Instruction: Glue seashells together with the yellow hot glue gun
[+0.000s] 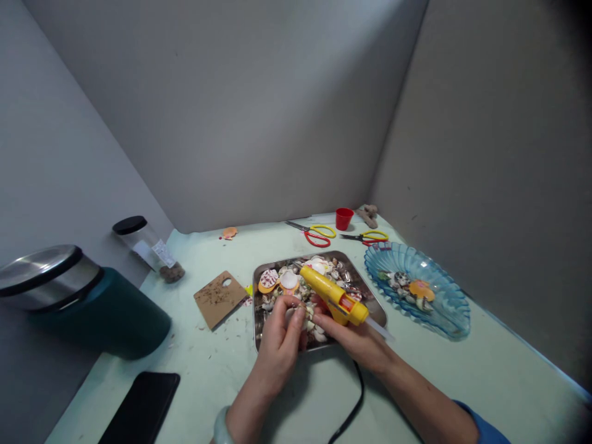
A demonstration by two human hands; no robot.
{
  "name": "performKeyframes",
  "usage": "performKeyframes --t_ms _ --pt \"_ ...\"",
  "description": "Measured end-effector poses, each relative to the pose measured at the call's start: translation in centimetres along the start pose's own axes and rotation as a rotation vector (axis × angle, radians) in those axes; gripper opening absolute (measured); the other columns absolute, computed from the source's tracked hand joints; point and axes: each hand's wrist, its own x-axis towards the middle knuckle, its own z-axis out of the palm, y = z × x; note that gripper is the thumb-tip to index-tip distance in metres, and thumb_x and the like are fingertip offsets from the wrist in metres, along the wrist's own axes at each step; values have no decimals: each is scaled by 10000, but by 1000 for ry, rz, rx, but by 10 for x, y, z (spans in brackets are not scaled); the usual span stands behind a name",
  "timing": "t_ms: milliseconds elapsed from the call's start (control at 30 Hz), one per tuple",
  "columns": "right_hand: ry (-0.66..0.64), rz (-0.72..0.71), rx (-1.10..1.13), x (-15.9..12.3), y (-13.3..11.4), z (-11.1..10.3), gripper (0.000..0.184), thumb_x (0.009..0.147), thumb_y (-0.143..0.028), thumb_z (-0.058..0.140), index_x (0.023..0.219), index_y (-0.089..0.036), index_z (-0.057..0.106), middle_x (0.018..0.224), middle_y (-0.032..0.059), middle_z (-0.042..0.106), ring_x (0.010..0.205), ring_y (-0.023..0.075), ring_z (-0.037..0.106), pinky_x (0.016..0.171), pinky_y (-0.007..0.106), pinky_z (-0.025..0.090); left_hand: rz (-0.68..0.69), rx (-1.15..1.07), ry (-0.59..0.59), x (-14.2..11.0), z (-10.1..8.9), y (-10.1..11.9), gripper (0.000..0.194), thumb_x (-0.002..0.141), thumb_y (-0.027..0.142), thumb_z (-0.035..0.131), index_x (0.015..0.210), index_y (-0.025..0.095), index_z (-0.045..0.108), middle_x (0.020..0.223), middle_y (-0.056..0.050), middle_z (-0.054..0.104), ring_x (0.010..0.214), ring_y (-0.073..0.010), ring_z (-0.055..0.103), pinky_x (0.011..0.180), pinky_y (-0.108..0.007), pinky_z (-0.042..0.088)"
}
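My right hand is closed around a yellow hot glue gun, its nozzle pointing up and left over the tray. A clear glue stick juts from the gun's back end. My left hand pinches a small pale piece, perhaps a shell, close to my right fingertips; its kind is mostly hidden. Both hands are above the near part of a metal tray heaped with shells. Among these, a white scallop shell and a speckled scallop shell show beyond my left hand.
A blue glass dish with shells stands right. Two scissors and a red cup lie behind the tray. Left are a brown board, a jar, a green bottle and a black phone. A black cord trails frontward.
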Motion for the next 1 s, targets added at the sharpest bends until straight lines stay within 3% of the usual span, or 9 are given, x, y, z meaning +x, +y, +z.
performKeyframes --t_ms 133,700,1000 --pt "0 -15 17 0 2 0 292 781 -456 696 909 -194 703 900 58 732 866 254 684 794 363 572 -4 2 10 0 0 -1 263 955 472 485 936 210 484 612 63 479 492 -96 462 474 -212 372" --pt "-20 -10 7 -1 3 -1 300 782 -473 694 863 -185 691 798 32 709 733 204 661 683 311 571 -5 8 38 0 -1 -1 262 935 470 515 907 210 520 658 50 496 522 -100 465 481 -210 386" --pt "-44 -22 -53 0 5 -2 255 807 -430 659 873 -183 670 831 44 702 768 216 666 727 324 564 -13 -16 63 3 -1 3 281 907 473 560 871 195 535 712 32 527 531 -89 473 489 -210 398"
